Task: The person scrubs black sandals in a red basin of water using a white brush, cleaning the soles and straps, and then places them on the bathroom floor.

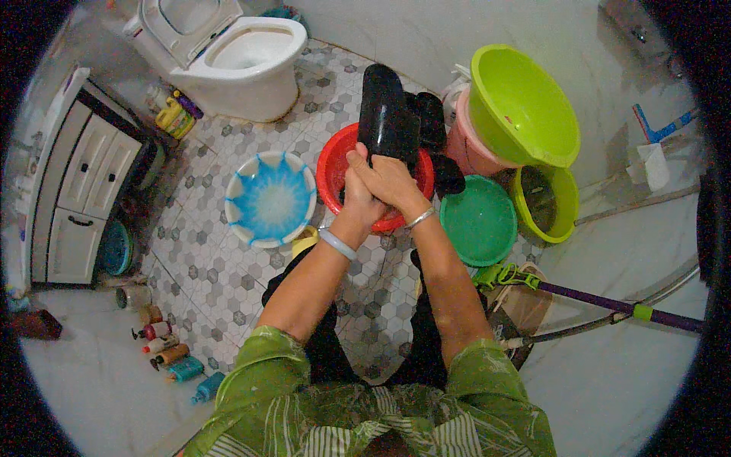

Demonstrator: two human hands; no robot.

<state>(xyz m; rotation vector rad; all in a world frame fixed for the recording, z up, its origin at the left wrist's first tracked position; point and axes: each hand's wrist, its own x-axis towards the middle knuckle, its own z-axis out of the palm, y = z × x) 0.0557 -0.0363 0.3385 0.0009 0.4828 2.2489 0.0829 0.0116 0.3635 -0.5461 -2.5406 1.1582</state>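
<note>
A shiny black rubber boot (384,114) leans over a red basin (330,167), its rounded end pointing away from me. My right hand (394,181) is closed at the boot's near end, its fingers reaching over to the left. Pressed against it, my left hand (361,196) is also closed, above the basin's near rim. The right hand partly covers it, so what its fingers hold is hidden. Most of the basin's inside is blocked by the boot and my hands.
More black boots (431,122) stand behind the basin. Left is a blue-and-white basin (234,217); right, a green basin (480,221) and lime basins (525,107) by a pink bucket (472,129). A toilet (251,76), cabinet (72,236), several bottles (171,354) and a purple pole (586,295) surround me.
</note>
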